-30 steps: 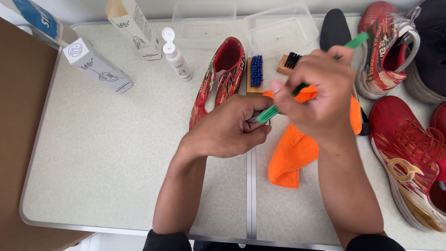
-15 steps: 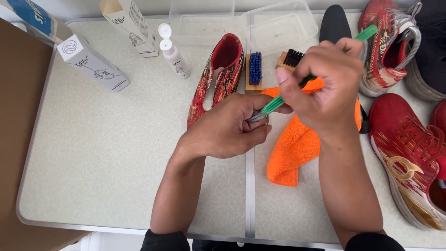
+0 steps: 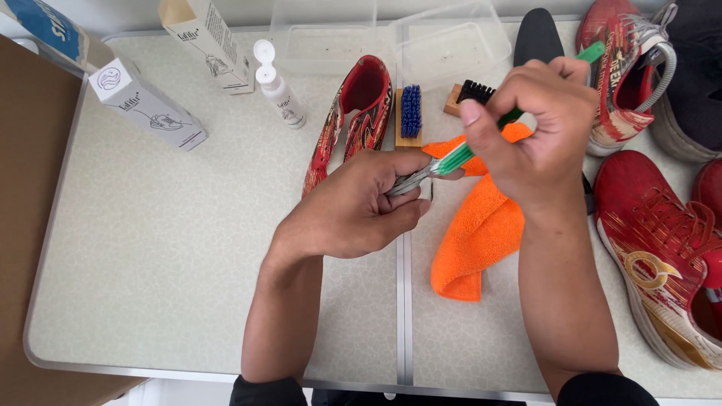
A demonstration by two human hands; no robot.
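Right hand (image 3: 545,135) is closed around a green brush (image 3: 481,139), its head meeting whatever small thing the left hand (image 3: 361,207) pinches shut; I cannot tell what. Brush looks light and stiff, best gripped mid-handle. Since half a second ago, nothing much has shifted above the orange cloth (image 3: 477,237).

Fuzzy orange cloth (image 3: 481,240) at centre; glossy green plastic brush handle (image 3: 466,153); matt speckled bench (image 3: 165,248); clear plastic tubs (image 3: 451,41) at the top.

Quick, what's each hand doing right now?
Left hand: closed around the metal tip of the tool; anything else in its palm is hidden.
Right hand: closed on the green-handled tool, above the orange cloth.
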